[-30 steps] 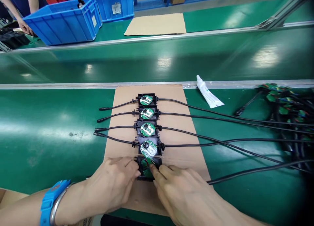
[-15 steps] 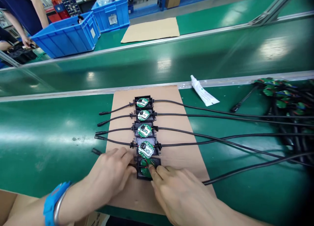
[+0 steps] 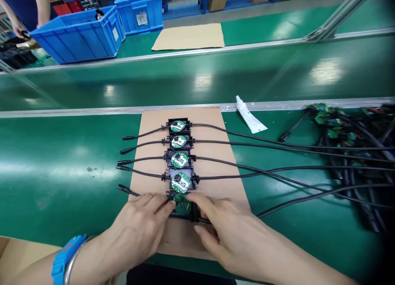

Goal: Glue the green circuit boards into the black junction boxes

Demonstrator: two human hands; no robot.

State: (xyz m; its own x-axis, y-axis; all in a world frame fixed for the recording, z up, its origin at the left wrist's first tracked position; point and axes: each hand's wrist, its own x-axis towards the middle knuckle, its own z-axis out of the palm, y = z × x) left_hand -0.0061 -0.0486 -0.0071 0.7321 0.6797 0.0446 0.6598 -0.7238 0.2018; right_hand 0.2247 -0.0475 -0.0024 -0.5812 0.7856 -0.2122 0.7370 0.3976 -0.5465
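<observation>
A row of black plastic cases (image 3: 179, 175) runs away from me. The farther ones hold round green circuit boards (image 3: 180, 182) with white patches and a black cable at each side. In the nearest case sits another green circuit board (image 3: 182, 206), its face partly hidden by fingers. My left hand (image 3: 142, 221) is closed over its short cable (image 3: 128, 190) at the case's left edge, fingertips against the board. My right hand (image 3: 226, 225) curls round the right end, index fingertip on the board's edge and thumb below the long cable (image 3: 203, 220). Its inner fingers are hidden.
A cardboard sheet (image 3: 212, 194) lies under the cases on the green bench. At the right is a heap of cables and boards (image 3: 348, 153); a white tube (image 3: 250, 115) lies behind. Across the rail stand blue bins (image 3: 83, 38), with a co-worker (image 3: 24, 7) beside them.
My right hand has shifted from over the board to the case's right end, where the long cable now shows leaving it. My left fingers have moved closer to the board. The view has shifted slightly.
</observation>
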